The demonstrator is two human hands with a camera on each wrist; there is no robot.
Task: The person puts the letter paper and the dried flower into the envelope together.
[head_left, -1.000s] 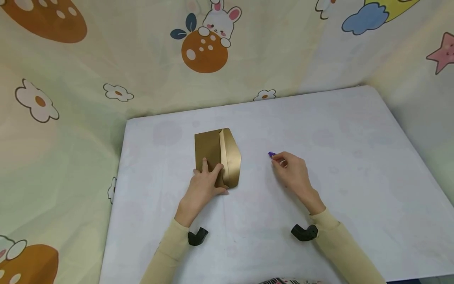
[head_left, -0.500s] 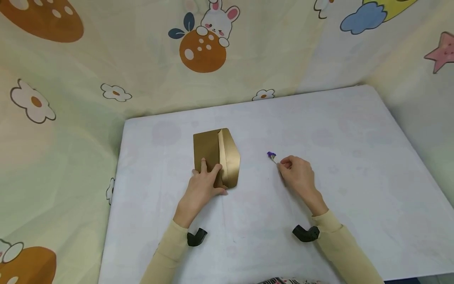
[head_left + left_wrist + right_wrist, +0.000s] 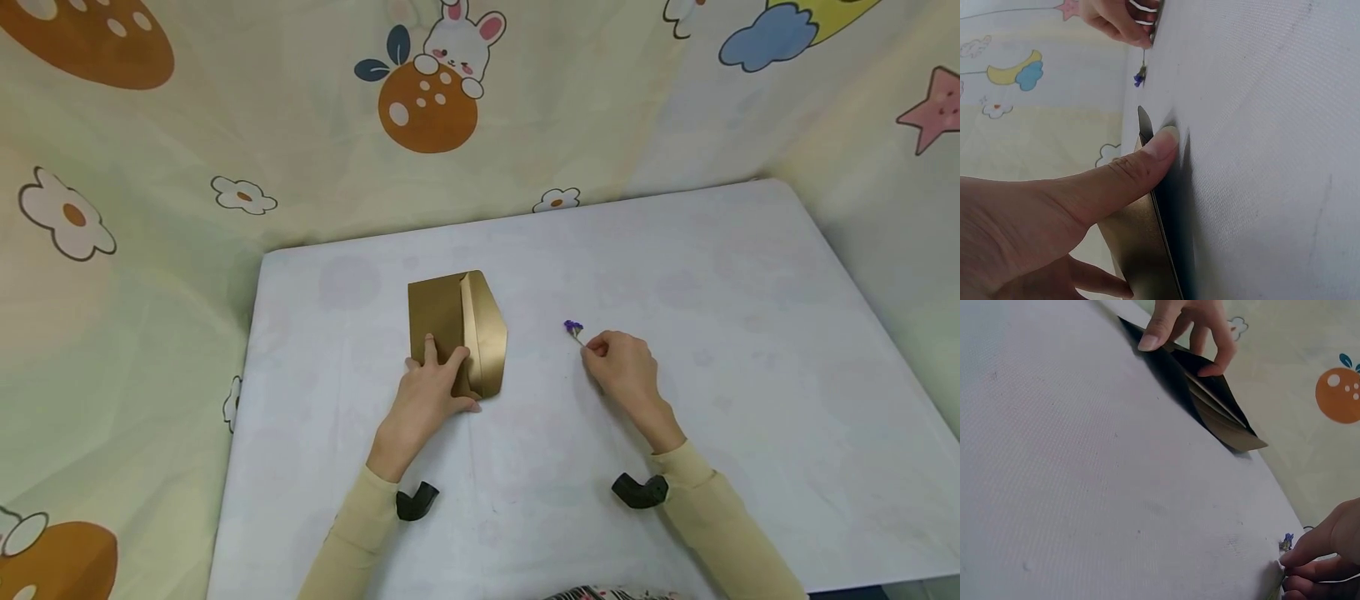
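Observation:
A gold envelope lies left of the table's middle, its pointed flap folded out to the right. My left hand grips its near end, thumb at the edge and fingers spread over the body. Seen from the right wrist, the envelope's mouth gapes, with one left fingertip at the opening. To the right, my right hand pinches the thin stem of a small purple flower between thumb and fingertips. The blossom points away to the upper left; the stem's lower part is hidden by the fingers.
A white-covered table spreads beneath both hands. Behind it hangs a cartoon-printed curtain. Black curved pieces stick out at both sleeve cuffs. Patterned fabric shows at the table's near edge.
My right hand has drawn back a little toward me and to the right, and more of the flower's stem shows. My left hand and the envelope have stayed put.

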